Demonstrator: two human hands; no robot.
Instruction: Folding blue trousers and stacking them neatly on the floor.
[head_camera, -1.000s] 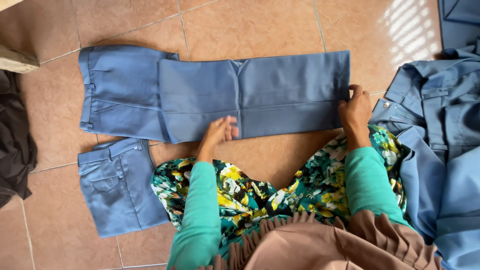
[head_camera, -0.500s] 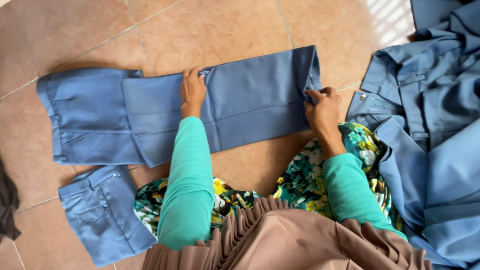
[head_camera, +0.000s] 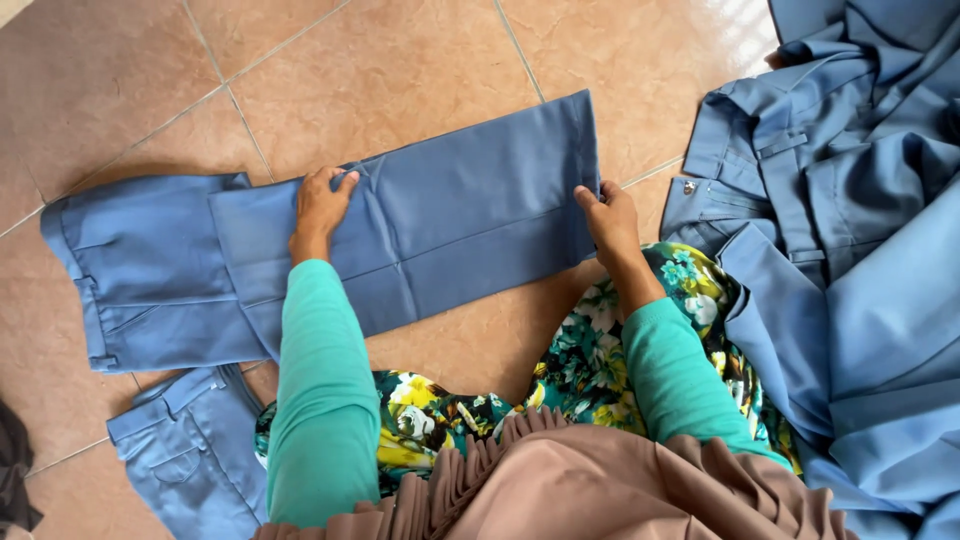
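A pair of blue trousers (head_camera: 450, 215) lies flat on the tiled floor (head_camera: 400, 70), its legs folded back over the waist part at the left. My left hand (head_camera: 320, 205) presses palm-down on the folded leg near its far edge, fingers spread. My right hand (head_camera: 608, 215) pinches the fold at the right end of the trousers. Both arms wear teal sleeves.
A smaller folded blue garment (head_camera: 185, 460) lies at the lower left. A heap of loose blue clothes (head_camera: 850, 230) fills the right side. A dark cloth (head_camera: 15, 470) shows at the left edge. My floral skirt (head_camera: 600, 350) and a brown pleated cloth (head_camera: 600, 480) cover the foreground.
My left hand has slid from the near edge of the folded legs to the far edge. My right hand stays at the right fold. The view has shifted right.
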